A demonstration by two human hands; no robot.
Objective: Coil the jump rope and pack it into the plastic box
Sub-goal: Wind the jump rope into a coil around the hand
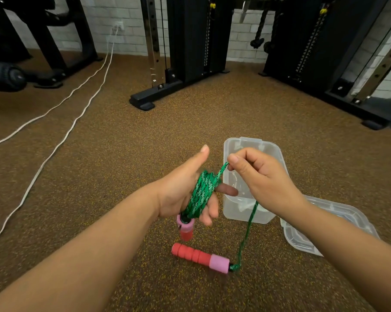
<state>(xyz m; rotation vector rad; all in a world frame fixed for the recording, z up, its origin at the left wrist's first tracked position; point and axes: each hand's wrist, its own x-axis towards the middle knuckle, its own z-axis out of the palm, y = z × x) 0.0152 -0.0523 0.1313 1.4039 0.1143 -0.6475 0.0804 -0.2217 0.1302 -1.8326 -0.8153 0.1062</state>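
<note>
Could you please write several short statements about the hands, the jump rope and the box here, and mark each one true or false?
1. The green rope is wound round the left hand. True.
2. The right hand is empty. False: it pinches the rope.
3. Both handles lie on the floor. False: one handle lies there; the other handle hangs below the left hand.
4. The plastic box is open, its lid on the floor beside it. True.
5. The coil is already in the box. False: it is on the left hand.
</note>
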